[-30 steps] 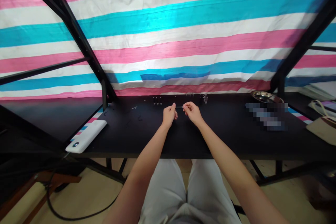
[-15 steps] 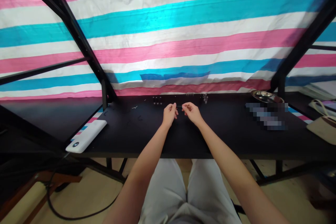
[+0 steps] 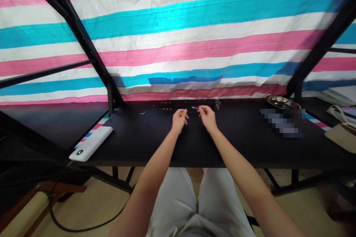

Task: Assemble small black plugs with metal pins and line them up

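Observation:
Over the black table (image 3: 122, 148), my right hand (image 3: 207, 117) pinches a short, slim grey stick-like piece (image 3: 195, 108) that points left. Just to its left is my left hand (image 3: 180, 120), its thumb and fingers closed on a small dark piece (image 3: 190, 112) that barely shows against the table. What exactly either piece is cannot be made out. A narrow gap separates the two hands. Beyond them lie several small grey pieces in rows (image 3: 167, 106), with a group of small clear or silvery parts (image 3: 217, 104) to the right.
A white power bank (image 3: 94, 142) with a cable lies at the table's left end. On the right are a shiny metal bowl (image 3: 283, 102), a blurred-out item (image 3: 283, 123) and a beige bag (image 3: 343, 135). Black frame posts (image 3: 83, 37) and a striped sheet (image 3: 194, 52) stand behind.
My right hand has moved slightly right and away from my left hand. The grey piece in its fingers now shows clearly. My left hand has hardly moved.

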Motion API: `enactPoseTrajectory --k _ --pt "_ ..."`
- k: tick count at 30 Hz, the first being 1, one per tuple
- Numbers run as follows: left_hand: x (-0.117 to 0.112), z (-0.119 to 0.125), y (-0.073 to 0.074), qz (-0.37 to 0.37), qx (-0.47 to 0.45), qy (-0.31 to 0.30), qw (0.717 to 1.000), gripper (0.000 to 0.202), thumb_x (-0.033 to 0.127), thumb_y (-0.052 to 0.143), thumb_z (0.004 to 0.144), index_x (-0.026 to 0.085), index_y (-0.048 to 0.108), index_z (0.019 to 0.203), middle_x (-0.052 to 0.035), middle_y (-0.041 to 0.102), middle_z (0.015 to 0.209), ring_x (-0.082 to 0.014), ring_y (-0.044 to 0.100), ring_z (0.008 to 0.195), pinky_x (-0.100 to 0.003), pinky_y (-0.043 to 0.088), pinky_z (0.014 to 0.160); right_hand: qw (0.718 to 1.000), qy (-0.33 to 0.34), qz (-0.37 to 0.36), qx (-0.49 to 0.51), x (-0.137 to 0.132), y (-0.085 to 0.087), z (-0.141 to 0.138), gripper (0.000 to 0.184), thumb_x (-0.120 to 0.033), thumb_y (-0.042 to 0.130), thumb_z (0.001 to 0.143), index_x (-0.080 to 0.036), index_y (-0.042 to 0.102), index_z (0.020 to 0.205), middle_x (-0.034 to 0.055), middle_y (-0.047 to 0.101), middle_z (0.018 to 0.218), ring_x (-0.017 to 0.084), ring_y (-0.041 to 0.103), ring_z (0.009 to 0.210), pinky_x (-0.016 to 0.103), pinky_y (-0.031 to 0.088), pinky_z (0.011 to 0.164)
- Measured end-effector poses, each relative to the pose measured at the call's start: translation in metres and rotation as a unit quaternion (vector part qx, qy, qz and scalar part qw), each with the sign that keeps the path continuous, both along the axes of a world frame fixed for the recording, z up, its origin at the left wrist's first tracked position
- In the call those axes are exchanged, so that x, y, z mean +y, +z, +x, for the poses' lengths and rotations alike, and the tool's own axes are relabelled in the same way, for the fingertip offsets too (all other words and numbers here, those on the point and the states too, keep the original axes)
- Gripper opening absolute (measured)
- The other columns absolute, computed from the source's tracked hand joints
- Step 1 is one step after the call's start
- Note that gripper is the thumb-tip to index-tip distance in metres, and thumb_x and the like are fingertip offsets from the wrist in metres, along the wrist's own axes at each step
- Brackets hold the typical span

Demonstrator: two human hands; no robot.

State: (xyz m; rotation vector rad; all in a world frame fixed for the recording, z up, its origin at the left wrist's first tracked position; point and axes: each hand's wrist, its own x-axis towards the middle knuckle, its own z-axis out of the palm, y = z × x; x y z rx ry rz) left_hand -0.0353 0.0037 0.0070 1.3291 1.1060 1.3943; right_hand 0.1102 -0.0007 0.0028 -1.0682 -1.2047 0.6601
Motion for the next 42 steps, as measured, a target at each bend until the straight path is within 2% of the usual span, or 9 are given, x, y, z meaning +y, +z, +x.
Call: enactPoseTrajectory --k 6,15,21,31,38,40,42 --pt "-0.004 0.002 0.002 0.008 0.019 -0.057 0.998 0.034 0.048 0.056 0.075 0.014 0.053 0.08 0.0033 0.055 0.058 -0.0032 0.042 0.031 -0.015 0.025 0.03 0.996 0.037 0.042 -0.064 -0.006 0.005 -0.003 0.031 -0.044 0.054 0.077 -0.018 0.064 0.091 0.0081 0.068 0.089 0.019 0.062 0.082 0.03 0.047 0.068" --pt "-0.008 0.002 0.007 0.005 0.008 -0.046 0.999 0.035 0.049 0.059 0.072 0.014 0.054 0.079 0.0042 0.054 0.056 -0.0031 0.042 0.031 -0.016 0.025 0.031 0.984 0.142 -0.013 -0.104 0.0 -0.008 -0.004 0.024 -0.039 0.061 0.072 -0.019 0.065 0.085 0.0047 0.069 0.081 0.018 0.063 0.076 0.033 0.048 0.073" --pt "-0.008 0.001 0.006 0.019 0.017 -0.054 0.998 0.036 0.05 0.059 0.072 0.015 0.057 0.077 0.006 0.047 0.051 -0.0035 0.042 0.031 -0.016 0.026 0.031 0.979 0.141 -0.001 -0.149 -0.001 -0.009 -0.003 0.021 -0.038 0.061 0.07 -0.019 0.065 0.077 0.0039 0.066 0.077 0.016 0.059 0.07 0.031 0.046 0.068" --pt "-0.009 0.001 0.004 0.034 0.022 -0.071 0.997 0.031 0.045 0.059 0.073 0.015 0.057 0.076 0.006 0.047 0.05 -0.0035 0.041 0.032 -0.016 0.028 0.033 0.975 0.16 -0.004 -0.156 -0.002 -0.007 -0.002 0.025 -0.042 0.062 0.068 -0.018 0.062 0.074 0.0009 0.06 0.068 0.012 0.051 0.06 0.026 0.042 0.058" --pt "-0.011 0.002 0.005 0.029 0.03 -0.086 0.995 0.03 0.044 0.059 0.073 0.015 0.053 0.08 0.0071 0.047 0.049 -0.004 0.04 0.031 -0.016 0.028 0.033 0.96 0.19 -0.04 -0.202 -0.006 -0.006 -0.001 0.032 -0.048 0.062 0.068 -0.017 0.056 0.066 -0.0035 0.05 0.056 0.009 0.042 0.051 0.022 0.034 0.05" --pt "-0.01 0.002 0.005 0.028 0.013 -0.074 0.997 0.029 0.044 0.057 0.075 0.016 0.051 0.08 0.0077 0.047 0.049 -0.0038 0.039 0.03 -0.016 0.026 0.032 0.96 0.18 -0.046 -0.207 -0.004 -0.007 0.001 0.031 -0.047 0.061 0.069 -0.017 0.055 0.066 -0.0036 0.05 0.056 0.009 0.043 0.05 0.022 0.035 0.05" --pt "-0.008 0.001 0.003 0.027 0.001 -0.045 0.999 0.027 0.043 0.054 0.077 0.017 0.049 0.081 0.0078 0.047 0.05 -0.0033 0.037 0.029 -0.016 0.025 0.031 0.964 0.135 -0.055 -0.222 0.0 -0.007 0.01 0.028 -0.044 0.06 0.07 -0.017 0.055 0.065 -0.003 0.052 0.055 0.01 0.045 0.051 0.023 0.036 0.052"
